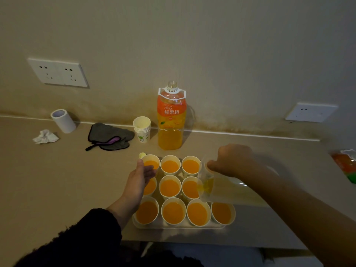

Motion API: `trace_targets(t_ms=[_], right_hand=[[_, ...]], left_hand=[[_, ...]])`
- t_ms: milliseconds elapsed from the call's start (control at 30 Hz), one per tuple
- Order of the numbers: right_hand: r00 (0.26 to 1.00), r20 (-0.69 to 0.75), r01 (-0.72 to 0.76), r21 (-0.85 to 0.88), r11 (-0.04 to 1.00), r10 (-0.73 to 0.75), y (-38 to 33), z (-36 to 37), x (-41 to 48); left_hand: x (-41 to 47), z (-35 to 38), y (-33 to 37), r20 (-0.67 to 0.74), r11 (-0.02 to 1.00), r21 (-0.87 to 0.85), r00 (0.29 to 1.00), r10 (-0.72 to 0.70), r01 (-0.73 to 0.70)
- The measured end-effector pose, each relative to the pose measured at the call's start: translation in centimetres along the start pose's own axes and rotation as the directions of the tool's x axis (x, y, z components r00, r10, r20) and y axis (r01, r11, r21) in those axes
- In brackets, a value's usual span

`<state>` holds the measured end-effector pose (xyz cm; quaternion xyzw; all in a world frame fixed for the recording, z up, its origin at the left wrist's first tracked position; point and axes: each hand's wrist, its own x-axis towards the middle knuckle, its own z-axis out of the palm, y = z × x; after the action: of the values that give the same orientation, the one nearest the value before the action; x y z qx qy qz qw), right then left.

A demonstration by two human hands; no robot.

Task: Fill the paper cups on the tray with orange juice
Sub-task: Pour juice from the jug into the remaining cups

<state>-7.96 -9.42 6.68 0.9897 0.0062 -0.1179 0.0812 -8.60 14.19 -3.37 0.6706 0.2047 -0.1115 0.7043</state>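
A white tray [179, 226] near the front edge carries several paper cups [170, 166] holding orange juice. My right hand [234, 160] grips a clear plastic jug [207, 182], tipped on its side over the right part of the tray, with a little juice left inside. My left hand [141, 174] is relaxed, palm turned inward, fingers touching the far-left cup [152, 163]. Behind the tray stands the uncapped orange juice bottle [171, 120], about half full. Cups on the tray's right side are hidden by the jug and my arm.
A stack of spare paper cups [142, 129] stands left of the bottle, a yellow bottle cap [142, 155] beside the tray. A grey cloth [109, 136], crumpled tissue [45, 136] and tape roll [63, 120] lie at back left. An orange packet [345, 164] sits far right.
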Motion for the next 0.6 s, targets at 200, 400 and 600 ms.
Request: trace_targets(t_ms=[200, 400, 600], right_hand=[[1.000, -0.018, 0.000, 0.003, 1.000, 0.000, 0.0, -0.2, 0.0], [0.999, 0.012, -0.049, 0.092, 0.995, 0.048, 0.7, -0.4, -0.2], [0.996, 0.039, -0.090, 0.170, 0.981, 0.085, 1.8, -0.6, -0.9]], left_hand=[[0.0, 0.1, 0.1, 0.011, 1.000, 0.002, 1.000, -0.012, 0.012], [-0.2, 0.7, 0.1, 0.040, 1.000, 0.024, 0.999, -0.016, 0.015], [-0.3, 1.6, 0.1, 0.086, 0.999, 0.036, 0.996, -0.035, 0.032]])
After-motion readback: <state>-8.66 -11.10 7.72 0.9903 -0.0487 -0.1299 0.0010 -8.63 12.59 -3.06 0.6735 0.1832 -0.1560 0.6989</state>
